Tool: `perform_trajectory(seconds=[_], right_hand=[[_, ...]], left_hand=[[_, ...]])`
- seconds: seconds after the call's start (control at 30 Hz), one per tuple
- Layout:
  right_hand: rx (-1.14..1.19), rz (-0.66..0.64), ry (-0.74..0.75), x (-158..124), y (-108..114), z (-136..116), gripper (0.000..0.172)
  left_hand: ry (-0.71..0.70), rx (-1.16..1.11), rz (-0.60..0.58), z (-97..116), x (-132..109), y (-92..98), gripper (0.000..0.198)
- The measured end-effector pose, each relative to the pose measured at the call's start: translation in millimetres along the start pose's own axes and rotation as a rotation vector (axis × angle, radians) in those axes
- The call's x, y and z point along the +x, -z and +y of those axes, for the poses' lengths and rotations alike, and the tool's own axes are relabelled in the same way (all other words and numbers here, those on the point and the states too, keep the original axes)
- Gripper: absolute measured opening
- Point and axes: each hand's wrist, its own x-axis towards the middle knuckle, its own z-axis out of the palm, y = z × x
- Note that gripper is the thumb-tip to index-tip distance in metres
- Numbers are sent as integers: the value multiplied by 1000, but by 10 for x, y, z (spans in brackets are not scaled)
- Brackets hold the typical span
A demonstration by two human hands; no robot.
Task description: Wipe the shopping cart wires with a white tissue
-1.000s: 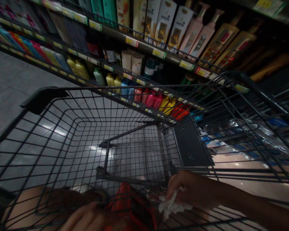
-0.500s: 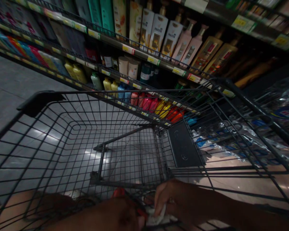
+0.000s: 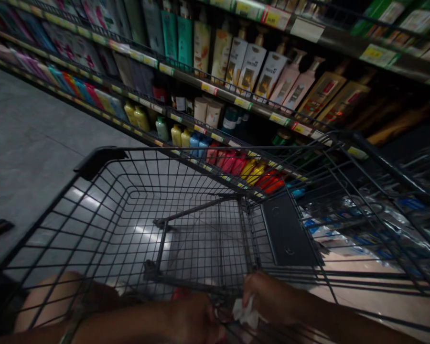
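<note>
At the bottom of the view, both my hands are over the near part of a black wire shopping cart [image 3: 200, 229]. My right hand [image 3: 272, 298] is closed on a crumpled white tissue [image 3: 245, 311], which hangs below the fingers. To its left, my left hand [image 3: 193, 317] is closed around something dark, blurred and partly hidden. A red piece [image 3: 181, 293] shows just above its knuckles; I cannot tell what it is. Little space separates the two hands.
Shelves of shampoo bottles [image 3: 252, 67] run along the far side of the cart. Plastic-wrapped packs [image 3: 376, 229] are on the right. A dark panel [image 3: 288, 231] is fixed to the cart's wire. Grey floor [image 3: 39, 129] shows at the left, and a bare knee [image 3: 53, 296] is at lower left.
My right hand has drawn slightly away from the left, and the tissue is now bunched under its fingers. Cart and shelves have shifted right and down in view.
</note>
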Motion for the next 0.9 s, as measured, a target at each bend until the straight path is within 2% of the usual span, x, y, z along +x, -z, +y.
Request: perform_trajectory(seconds=[0.07,0.1,0.13,0.23,0.3,0.4,0.53,0.63,0.7,0.77,0.9], right_hand=[[-57,69,47,91,46,-114,35],[-72,97,61,147,72,-179,37],[-74,119,76,208,98,-242,38],[-36,200,92,425,166,-390,38],[6,270,99,589,205,-449,37],[101,418,106,851,286,-526,33],[323,625,163,1197,511,-730,26],[477,789,229,1409,742,-953,25],[556,881,258,1520,886,-1103,25],[615,934,273,1611,1012,-1238,25],[652,1061,304,1720,1271,-1424,23]], left_hand=[[2,192,82,-11,84,50,33],[-20,362,192,-22,125,99,31],[-22,432,256,-32,157,165,27],[-56,524,433,-39,166,429,15],[-91,571,557,-4,96,634,17],[-164,674,800,116,-71,980,26],[-263,827,1123,317,-324,1559,41],[-244,855,1335,394,-496,1999,46],[-200,849,1434,388,-578,2219,44],[-145,838,1502,342,-613,2349,42],[-21,790,1557,205,-537,2387,52]])
